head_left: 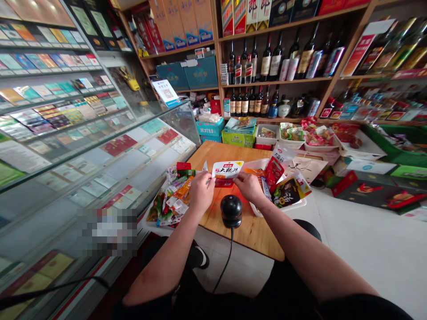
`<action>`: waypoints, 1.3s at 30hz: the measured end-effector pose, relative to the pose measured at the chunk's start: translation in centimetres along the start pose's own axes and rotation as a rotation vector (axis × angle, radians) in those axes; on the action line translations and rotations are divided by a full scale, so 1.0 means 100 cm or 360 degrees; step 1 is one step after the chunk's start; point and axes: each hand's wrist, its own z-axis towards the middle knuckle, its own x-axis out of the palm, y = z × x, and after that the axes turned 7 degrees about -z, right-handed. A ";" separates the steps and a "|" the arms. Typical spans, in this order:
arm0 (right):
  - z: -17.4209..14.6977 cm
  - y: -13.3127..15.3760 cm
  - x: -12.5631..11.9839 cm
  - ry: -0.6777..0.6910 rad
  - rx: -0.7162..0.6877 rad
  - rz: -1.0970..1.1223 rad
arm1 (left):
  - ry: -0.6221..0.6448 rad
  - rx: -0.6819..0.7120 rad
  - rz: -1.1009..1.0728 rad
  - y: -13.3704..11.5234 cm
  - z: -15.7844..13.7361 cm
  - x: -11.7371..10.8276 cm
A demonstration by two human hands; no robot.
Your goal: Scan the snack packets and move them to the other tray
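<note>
Between both hands a white and red snack packet (227,170) is held up above the wooden table (256,235), its printed face towards me. My left hand (201,191) pinches its left edge, and my right hand (249,186) pinches the right edge. Below the packet stands a round black device (231,211) with a cable running down off the table's front. To the left lies a heap of colourful snack packets (176,198). On the right, a white basket (293,205) holds several more, among them a black packet (287,192) and a red one (276,166).
A glass display counter (160,124) with flat boxes runs along the left. Behind the table stand snack trays (292,135), a green carton (238,138) and shelves with wine bottles (266,62). Dark gift boxes (380,191) sit at the right.
</note>
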 end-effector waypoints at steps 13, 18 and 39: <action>-0.009 -0.030 0.011 0.0162 0.0148 -0.0135 | 0.0087 0.0171 0.0393 0.016 0.002 0.024; -0.011 -0.031 0.013 0.0195 0.0165 -0.0176 | 0.0127 0.0146 0.0412 0.019 0.003 0.028; -0.009 -0.042 -0.012 0.0079 0.0148 -0.0162 | 0.0114 0.0170 0.0357 -0.007 0.015 0.042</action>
